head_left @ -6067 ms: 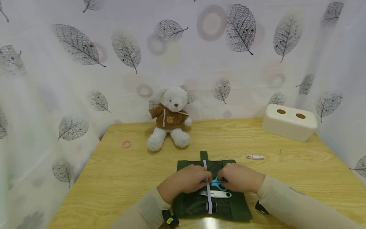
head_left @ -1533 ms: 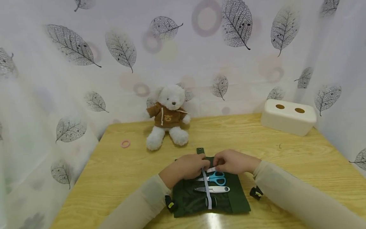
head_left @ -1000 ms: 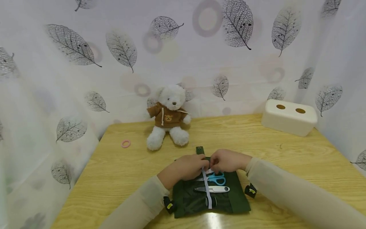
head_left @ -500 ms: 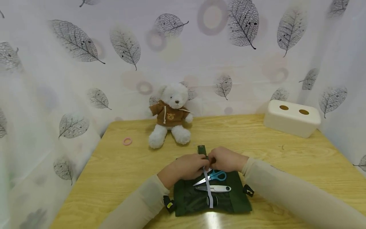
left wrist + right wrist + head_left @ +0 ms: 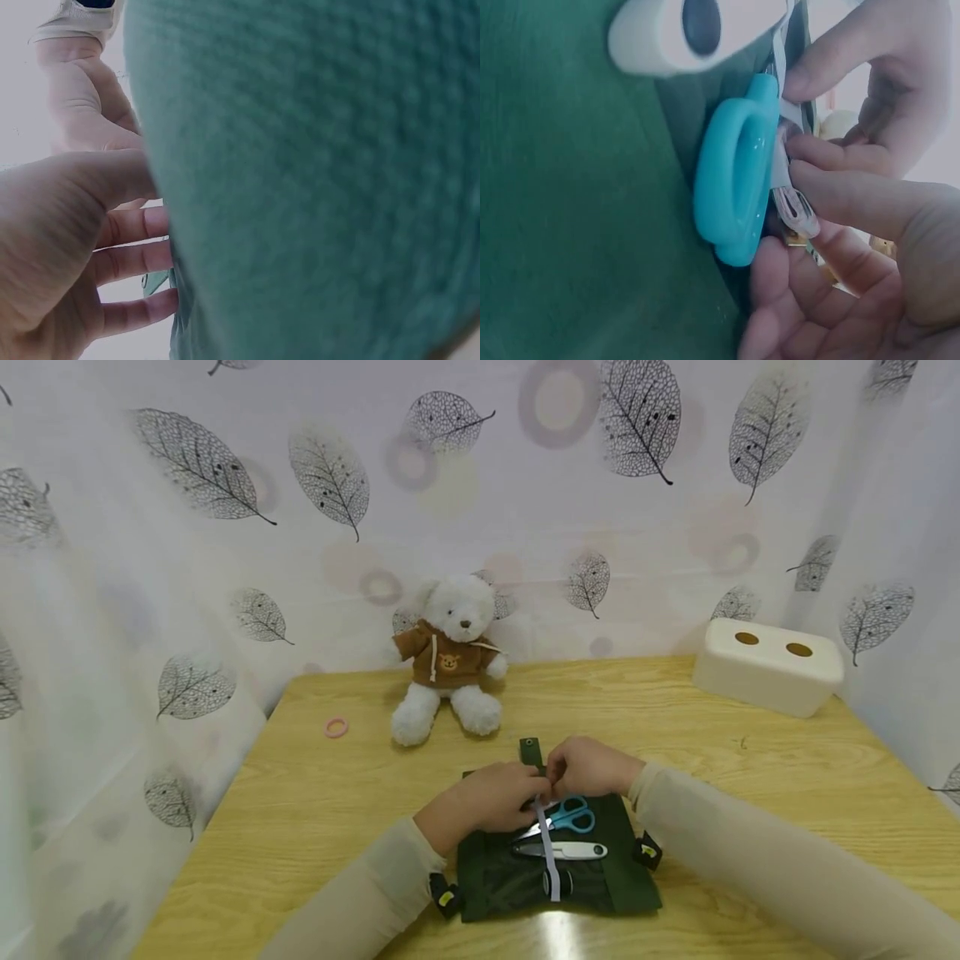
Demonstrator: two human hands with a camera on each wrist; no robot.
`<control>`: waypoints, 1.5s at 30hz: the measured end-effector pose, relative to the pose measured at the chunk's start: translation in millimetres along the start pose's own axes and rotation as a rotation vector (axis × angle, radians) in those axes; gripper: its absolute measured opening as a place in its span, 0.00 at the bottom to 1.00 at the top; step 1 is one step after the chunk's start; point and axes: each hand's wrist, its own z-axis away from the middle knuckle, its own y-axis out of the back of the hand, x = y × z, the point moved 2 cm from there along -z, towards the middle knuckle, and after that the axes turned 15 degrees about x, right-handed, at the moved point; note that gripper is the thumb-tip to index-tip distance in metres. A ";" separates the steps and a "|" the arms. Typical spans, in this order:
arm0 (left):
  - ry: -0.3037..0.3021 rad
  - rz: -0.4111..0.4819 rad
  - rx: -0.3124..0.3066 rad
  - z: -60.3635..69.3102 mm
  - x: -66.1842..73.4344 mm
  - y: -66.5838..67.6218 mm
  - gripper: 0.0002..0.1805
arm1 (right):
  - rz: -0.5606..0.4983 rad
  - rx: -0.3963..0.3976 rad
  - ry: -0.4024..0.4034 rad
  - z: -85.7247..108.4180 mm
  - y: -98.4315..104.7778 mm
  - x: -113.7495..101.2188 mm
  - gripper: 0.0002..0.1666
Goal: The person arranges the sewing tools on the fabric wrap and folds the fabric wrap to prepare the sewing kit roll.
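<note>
A dark green fabric pouch (image 5: 633, 885) lies spread on the table with a white elastic strap (image 5: 551, 860) running across it. Under the strap are blue-handled scissors (image 5: 561, 821), a white-handled cutter (image 5: 585, 851) and a dark thread spool (image 5: 567, 882). My left hand (image 5: 487, 799) pinches the strap near the pouch's far edge. Close beside it, my right hand (image 5: 592, 767) holds a folded pink-and-white measuring tape (image 5: 799, 214) between thumb and fingers, at the strap. In the left wrist view, green cloth (image 5: 315, 187) hides most of the work.
A white teddy bear in a brown hoodie (image 5: 446, 660) sits behind the pouch. At left lies a pink ring (image 5: 336, 727). A cream box with two holes (image 5: 765, 672) stands at the back right. The leaf-printed curtain (image 5: 480, 510) borders the wooden table (image 5: 337, 827).
The measuring tape, earlier on the table at right, is now in my right hand. That hand has moved left to the strap. My left hand has shifted slightly toward the pouch's far edge.
</note>
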 end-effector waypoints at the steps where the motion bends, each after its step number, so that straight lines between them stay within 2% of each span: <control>1: -0.001 -0.004 -0.001 0.1 0.5 0.1 0.06 | -0.008 -0.002 -0.012 0.8 -0.6 -0.6 0.05; 4: 0.005 -0.006 -0.001 0.5 2.0 0.8 0.05 | -0.019 0.005 -0.018 3.9 -3.2 -2.6 0.04; 9: 0.040 0.027 -0.001 0.9 3.8 3.0 0.03 | 0.017 0.031 0.031 8.5 -8.4 -7.5 0.04; 14: 0.045 0.029 0.009 2.1 7.8 2.7 0.03 | 0.036 0.029 0.066 13.4 -12.5 -9.6 0.01; 18: 0.030 -0.009 0.033 7.7 11.4 -0.6 0.02 | 0.053 0.015 0.153 21.6 -13.2 -7.5 0.03; 23: -0.013 -0.109 0.132 23.8 15.0 -2.8 0.04 | 0.094 0.052 0.289 41.1 -4.6 -10.3 0.07; 26: -0.030 -0.084 0.157 33.7 20.1 0.5 0.05 | 0.124 0.064 0.362 56.3 0.8 -14.7 0.07; 29: -0.047 -0.004 0.128 41.5 30.1 6.4 0.08 | 0.156 0.060 0.428 72.8 2.4 -18.8 0.06; 33: -0.073 0.069 0.077 50.2 47.6 13.6 0.18 | 0.265 0.070 0.497 94.0 -0.5 -21.0 0.04; 38: -0.092 0.037 0.032 56.4 64.7 14.2 0.25 | 0.353 0.055 0.501 114.4 -3.8 -20.6 0.12; 42: -0.088 -0.004 -0.005 59.2 72.3 11.8 0.27 | 0.399 0.032 0.466 123.6 -6.7 -19.5 0.19; 45: -0.089 -0.046 -0.008 60.2 76.1 9.5 0.28 | 0.417 0.032 0.456 128.3 -10.0 -18.4 0.22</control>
